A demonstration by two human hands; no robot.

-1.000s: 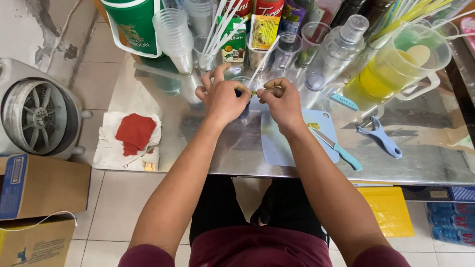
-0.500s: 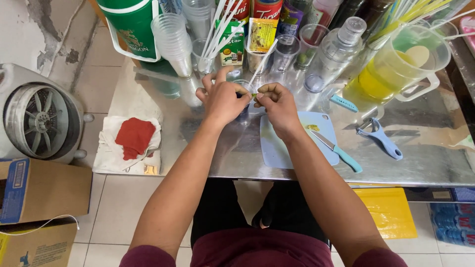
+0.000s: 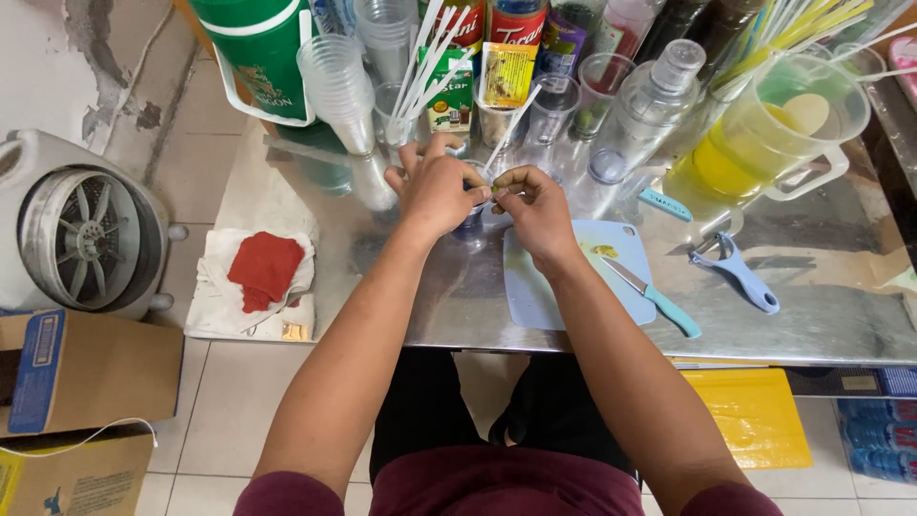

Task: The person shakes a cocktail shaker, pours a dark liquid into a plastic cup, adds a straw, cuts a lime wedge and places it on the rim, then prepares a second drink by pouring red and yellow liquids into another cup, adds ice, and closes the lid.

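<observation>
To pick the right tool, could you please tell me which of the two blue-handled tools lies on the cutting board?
The knife, its blade resting on the light blue cutting board; the peeler lies right of it on the bare metal table.

My fingers (image 3: 497, 188) cover whatever small thing they pinch, so I cannot tell what it is. My left hand (image 3: 437, 191) hides most of the small cup (image 3: 470, 222) beneath. The green jug (image 3: 256, 53) and bottles (image 3: 521, 19) are cut off at the top edge.
</observation>
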